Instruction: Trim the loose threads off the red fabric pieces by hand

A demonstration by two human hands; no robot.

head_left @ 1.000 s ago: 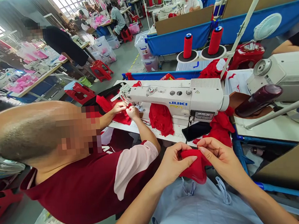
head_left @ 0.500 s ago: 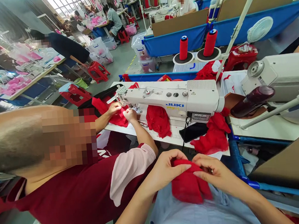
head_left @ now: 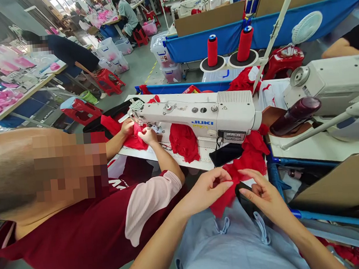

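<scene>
Red cloth (head_left: 222, 202) is pinched between the thumb and fingers of the left hand (head_left: 209, 191), in front of the light-blue garment (head_left: 238, 246), and its lower part hangs loose. The right hand (head_left: 262, 191) is poised just beside it, thumb and forefinger parted, with nothing seen gripped; whether the cloth is touched by its forefinger cannot be told. Beyond the hands, more red fabric (head_left: 251, 155) is spread near the right end of the white sewing machine (head_left: 178, 114), where another piece is handled by a co-worker's hands (head_left: 148, 135). The step in hand is judged to be an adjusting of the hold. For two-handed control, a free edge would need to be pinched by the right fingers while the left grip is held steady.
</scene>
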